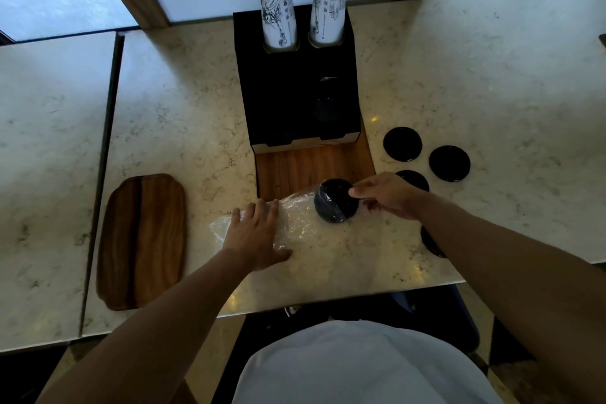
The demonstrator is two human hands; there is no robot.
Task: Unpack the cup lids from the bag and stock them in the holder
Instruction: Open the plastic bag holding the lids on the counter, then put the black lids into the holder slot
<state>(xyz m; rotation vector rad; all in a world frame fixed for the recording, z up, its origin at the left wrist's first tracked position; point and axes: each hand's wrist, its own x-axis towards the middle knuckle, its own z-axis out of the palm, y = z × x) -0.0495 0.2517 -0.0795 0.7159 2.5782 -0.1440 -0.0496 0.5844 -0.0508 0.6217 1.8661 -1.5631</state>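
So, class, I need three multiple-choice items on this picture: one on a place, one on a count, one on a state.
1. Where does the wooden tray lie?
A. left of the plastic bag
B. inside the black holder
C. under the bag

2. How many stacks of paper cups stand in the holder?
A. one
B. two
C. four

3. What is the left hand doing?
A. lifting a cup
B. hanging idle
C. pressing flat on the bag

Answers: 1 A, the tray lies apart on the table, left of the bag. 2 B, two white stacks rise from the holder's back. 3 C, its fingers are spread on the plastic while the right hand pinches a lid.
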